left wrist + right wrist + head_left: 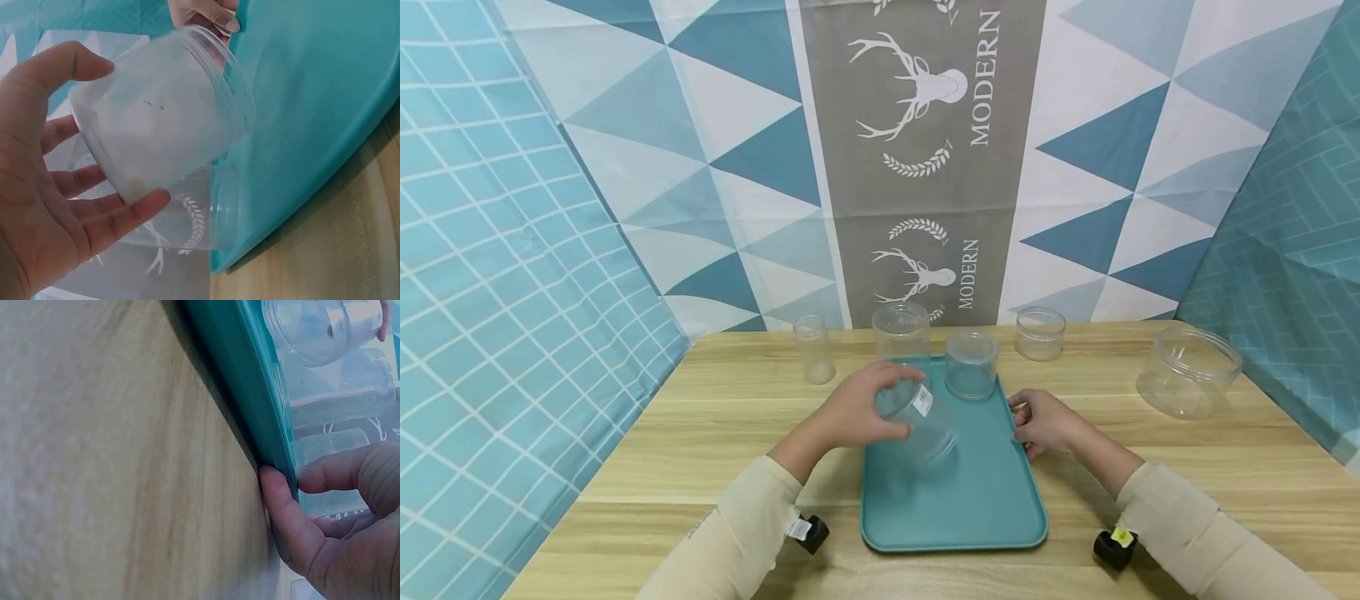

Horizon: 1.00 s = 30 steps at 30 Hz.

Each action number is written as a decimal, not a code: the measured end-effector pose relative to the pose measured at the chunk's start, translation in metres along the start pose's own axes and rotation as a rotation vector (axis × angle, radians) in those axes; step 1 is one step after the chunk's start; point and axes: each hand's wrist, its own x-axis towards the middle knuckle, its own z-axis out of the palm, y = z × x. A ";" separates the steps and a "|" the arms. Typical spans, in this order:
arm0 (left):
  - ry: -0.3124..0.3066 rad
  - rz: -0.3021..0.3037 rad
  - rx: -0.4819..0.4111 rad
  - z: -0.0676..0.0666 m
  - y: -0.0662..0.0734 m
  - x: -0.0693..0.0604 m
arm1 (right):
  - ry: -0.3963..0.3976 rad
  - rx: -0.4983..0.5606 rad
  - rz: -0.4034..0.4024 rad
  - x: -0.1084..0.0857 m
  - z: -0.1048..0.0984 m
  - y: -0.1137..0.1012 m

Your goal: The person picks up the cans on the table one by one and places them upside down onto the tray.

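My left hand (868,408) holds a clear plastic jar (165,112) by its base end, tilted over the teal tray (962,500). In the left wrist view the thumb and fingers curl around the jar, and its threaded open rim points toward the tray. A small white label (922,400) is on it. With thumb and fingers, my right hand (331,525) pinches the tray's right rim. Toward the tray's far end stand a tall clear jar (901,329) and a shorter clear jar (972,367).
A slim clear jar (815,350) stands left of the tray on the wooden table (715,467). Right of it are a low clear container (1040,335) and a wide clear container (1187,375). A patterned cloth backdrop (917,183) hangs behind the table.
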 end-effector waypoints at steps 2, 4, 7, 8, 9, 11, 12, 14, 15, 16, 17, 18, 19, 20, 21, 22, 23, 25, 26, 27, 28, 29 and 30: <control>-0.022 -0.002 0.096 -0.001 0.003 0.000 | 0.000 0.002 0.001 0.000 0.001 0.000; -0.042 0.005 0.173 -0.002 0.007 0.001 | -0.001 0.004 0.001 0.000 0.001 0.001; -0.067 0.025 0.266 -0.004 0.011 0.002 | -0.003 0.006 0.002 -0.001 0.001 0.001; -0.074 0.032 0.295 -0.004 0.012 0.003 | -0.002 0.006 0.002 -0.001 0.001 0.001; -0.082 0.037 0.321 -0.004 0.013 0.004 | -0.001 0.007 0.003 -0.001 0.001 0.001; -0.099 0.041 0.376 -0.003 0.013 0.005 | -0.001 0.007 0.004 -0.001 0.001 0.001; -0.107 0.043 0.403 -0.002 0.013 0.006 | 0.000 0.008 0.006 -0.001 0.001 0.001; -0.115 0.049 0.445 -0.002 0.013 0.008 | 0.000 0.012 0.007 -0.001 0.001 0.001; -0.120 0.050 0.463 -0.001 0.014 0.008 | 0.001 0.014 0.009 -0.001 0.001 0.001; -0.122 0.051 0.480 -0.001 0.015 0.009 | 0.001 0.016 0.009 -0.001 0.002 0.001; -0.124 0.053 0.496 -0.001 0.015 0.010 | 0.003 0.018 0.007 -0.001 0.001 0.001; -0.129 0.052 0.512 -0.001 0.017 0.010 | 0.004 0.021 0.010 -0.001 0.002 0.001; -0.134 0.051 0.527 -0.001 0.018 0.011 | 0.004 0.023 0.010 -0.001 0.002 0.001; -0.141 0.046 0.543 -0.001 0.019 0.011 | 0.005 0.023 0.011 -0.001 0.002 0.001; -0.147 0.041 0.556 0.000 0.020 0.012 | 0.005 0.024 0.011 -0.001 0.002 0.001; -0.152 0.037 0.570 0.000 0.021 0.012 | 0.006 0.023 0.009 -0.001 0.002 0.000; -0.159 0.031 0.584 0.000 0.021 0.013 | 0.006 0.020 0.006 -0.001 0.002 0.000; -0.170 0.020 0.605 0.001 0.022 0.013 | 0.007 0.016 0.001 -0.001 0.001 0.000; -0.175 0.017 0.614 0.002 0.022 0.014 | 0.007 0.014 -0.003 -0.001 0.001 0.000; -0.181 0.014 0.621 0.003 0.023 0.014 | 0.007 0.012 -0.007 -0.001 0.000 0.000; -0.187 0.010 0.626 0.003 0.023 0.015 | 0.006 0.010 -0.009 -0.001 0.000 0.000; -0.191 0.008 0.630 0.004 0.023 0.015 | 0.004 0.010 -0.013 -0.001 0.000 0.000; -0.196 0.007 0.632 0.004 0.024 0.015 | 0.004 0.012 -0.012 -0.001 0.000 0.001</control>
